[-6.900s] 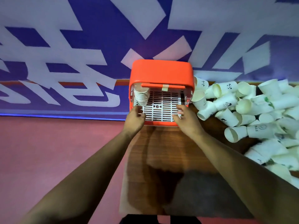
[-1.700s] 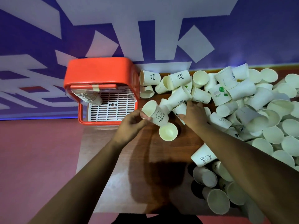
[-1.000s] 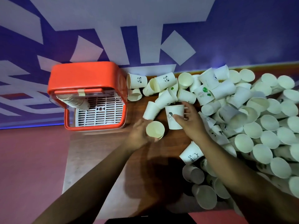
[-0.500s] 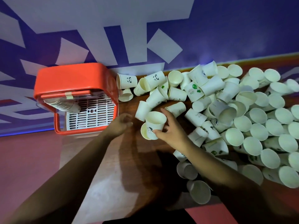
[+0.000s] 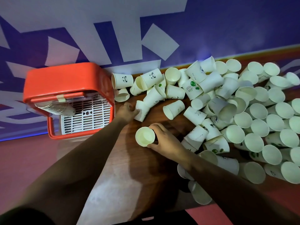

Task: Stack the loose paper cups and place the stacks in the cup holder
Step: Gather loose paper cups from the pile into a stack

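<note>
My right hand [image 5: 164, 140] grips a small stack of white paper cups [image 5: 144, 136] from the side, mouth facing up at me, above the wooden table [image 5: 123, 168]. My left hand [image 5: 127, 110] reaches to a lying cup [image 5: 141, 111] at the near-left edge of the pile and closes its fingers on it. The orange cup holder [image 5: 68, 80] stands at the table's left end with a white grid floor and a stack of cups [image 5: 56, 108] lying inside at its left.
A large heap of loose paper cups [image 5: 243, 114] covers the right half of the table, some upright, some on their sides, reaching the front edge. A blue and white wall runs behind. Red floor lies left of the table.
My right hand has drawn the cup stack toward me and turned its mouth up. My left hand has moved right from near the holder onto a lying cup.
</note>
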Demonstrator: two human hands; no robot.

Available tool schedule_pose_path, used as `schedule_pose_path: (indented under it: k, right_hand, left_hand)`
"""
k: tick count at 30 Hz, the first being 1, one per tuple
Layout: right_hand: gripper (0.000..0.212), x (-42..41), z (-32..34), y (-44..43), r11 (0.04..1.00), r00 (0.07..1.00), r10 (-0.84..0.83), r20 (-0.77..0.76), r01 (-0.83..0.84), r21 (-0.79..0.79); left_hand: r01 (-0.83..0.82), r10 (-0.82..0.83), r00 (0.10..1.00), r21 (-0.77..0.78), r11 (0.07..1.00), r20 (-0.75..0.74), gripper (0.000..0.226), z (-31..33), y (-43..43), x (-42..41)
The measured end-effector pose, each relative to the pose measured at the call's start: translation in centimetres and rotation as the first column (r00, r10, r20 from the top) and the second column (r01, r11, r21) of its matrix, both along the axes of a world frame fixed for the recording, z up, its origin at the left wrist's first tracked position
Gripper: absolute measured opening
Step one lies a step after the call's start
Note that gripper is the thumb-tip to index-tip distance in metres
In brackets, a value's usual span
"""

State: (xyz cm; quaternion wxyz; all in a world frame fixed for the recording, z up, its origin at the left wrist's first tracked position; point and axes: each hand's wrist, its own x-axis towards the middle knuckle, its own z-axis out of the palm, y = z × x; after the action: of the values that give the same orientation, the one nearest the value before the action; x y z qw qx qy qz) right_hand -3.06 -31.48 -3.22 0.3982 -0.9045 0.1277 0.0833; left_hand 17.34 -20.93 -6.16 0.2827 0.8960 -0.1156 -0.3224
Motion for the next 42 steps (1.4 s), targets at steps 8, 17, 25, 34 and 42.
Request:
schedule_pose_path:
  k: [8,17,25,34,42]
  right_hand:
    - [0.068,0.6,0.6,-4.2,0.983,0.982,-0.182,-0.055,0.183,0.012]
    - [0.069,3.9,-1.3,-11.3,0.854,0.996,0.004,-0.094,-0.052,-0.517]
    - [0.061,5.6,-2.4,-11.1,0.710,0.947,0.169,-0.274,-0.309,-0.633]
    - [0.070,4.7,-0.2,-9.9,0.932,0.994,-0.093,0.053,0.106,-0.347]
    - [0.077,3.7,2.9,-6.4,0.947,0.944,-0.319,0.086,0.321,-0.015]
  left_hand:
    - [0.048,-0.047,0.999,0.027,0.998,-0.018,0.079,-1.0,-2.6,0.5]
    - [0.014,-0.014,1.000,-0.061,0.998,-0.002,0.072,-1.0,-0.7,-0.4]
    - [-0.242,0.155,0.963,-0.459,0.855,-0.219,0.067,3.3,5.1,-2.3]
    - [-0.176,-0.031,0.954,-0.644,0.744,-0.297,0.058,6.4,6.8,-5.1]
    - [0.328,-0.323,0.942,-0.431,0.841,0.087,0.079,3.2,7.1,-7.7]
